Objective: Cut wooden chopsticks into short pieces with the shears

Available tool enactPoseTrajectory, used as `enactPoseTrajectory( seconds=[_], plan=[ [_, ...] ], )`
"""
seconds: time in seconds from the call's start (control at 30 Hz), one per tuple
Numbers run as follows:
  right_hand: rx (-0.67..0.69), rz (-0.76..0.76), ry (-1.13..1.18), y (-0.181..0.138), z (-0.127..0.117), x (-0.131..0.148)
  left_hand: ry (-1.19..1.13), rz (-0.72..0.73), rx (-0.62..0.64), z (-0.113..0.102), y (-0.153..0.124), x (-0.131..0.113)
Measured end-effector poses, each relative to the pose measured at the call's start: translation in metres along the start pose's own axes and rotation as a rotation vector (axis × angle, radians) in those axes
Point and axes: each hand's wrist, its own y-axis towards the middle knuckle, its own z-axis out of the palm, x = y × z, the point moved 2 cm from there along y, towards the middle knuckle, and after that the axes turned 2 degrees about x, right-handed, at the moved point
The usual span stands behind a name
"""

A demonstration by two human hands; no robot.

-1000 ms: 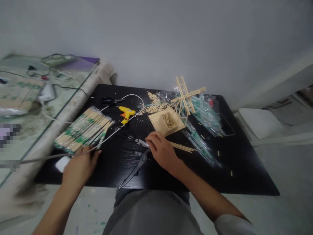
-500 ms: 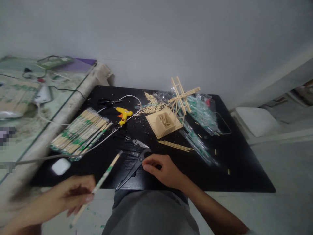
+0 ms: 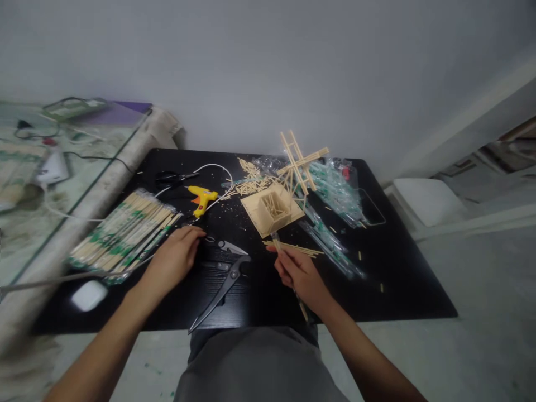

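My right hand (image 3: 302, 279) is closed around a pair of paper-wrapped chopsticks (image 3: 302, 310), held slanting over the front of the black table. Its upper end points toward a wooden model (image 3: 251, 212) with a square base, a box filled with sticks and a cross-shaped frame (image 3: 299, 163). Several bare sticks (image 3: 307, 250) lie just beyond that hand. My left hand (image 3: 173, 258) is open, fingers stretched over the dark handles of small pliers (image 3: 210, 239); whether it touches them I cannot tell. Large metal shears (image 3: 224, 289) and a silver blade (image 3: 232, 247) lie between the hands.
Wrapped chopsticks (image 3: 121, 234) lie in a row at left, near a yellow glue gun (image 3: 202, 200) with a white cord. Black scissors (image 3: 171, 177) and cut stick pieces (image 3: 253, 185) are behind. Plastic wrappers (image 3: 335, 192) cover the back right. A white case (image 3: 89, 296) sits front left.
The wrapped chopsticks have passed from my left hand to my right, which moved right. My left hand has moved forward over the table to the small pliers. The view has shifted slightly.
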Motion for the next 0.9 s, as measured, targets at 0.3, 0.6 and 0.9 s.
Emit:
enactPoseTrajectory(
  seconds=[0.3, 0.6, 0.9],
  plan=[
    [0.051, 0.006, -0.060, 0.002, -0.001, -0.012, 0.303, 0.085, 0.244, -0.002, 0.022, 0.016],
    [0.032, -0.043, -0.034, 0.005, -0.002, -0.007, 0.309, 0.024, 0.298, -0.011, 0.008, 0.019],
    [-0.009, -0.085, -0.003, 0.002, 0.001, 0.003, -0.229, -0.063, 0.406, -0.026, -0.031, -0.020]
  ],
)
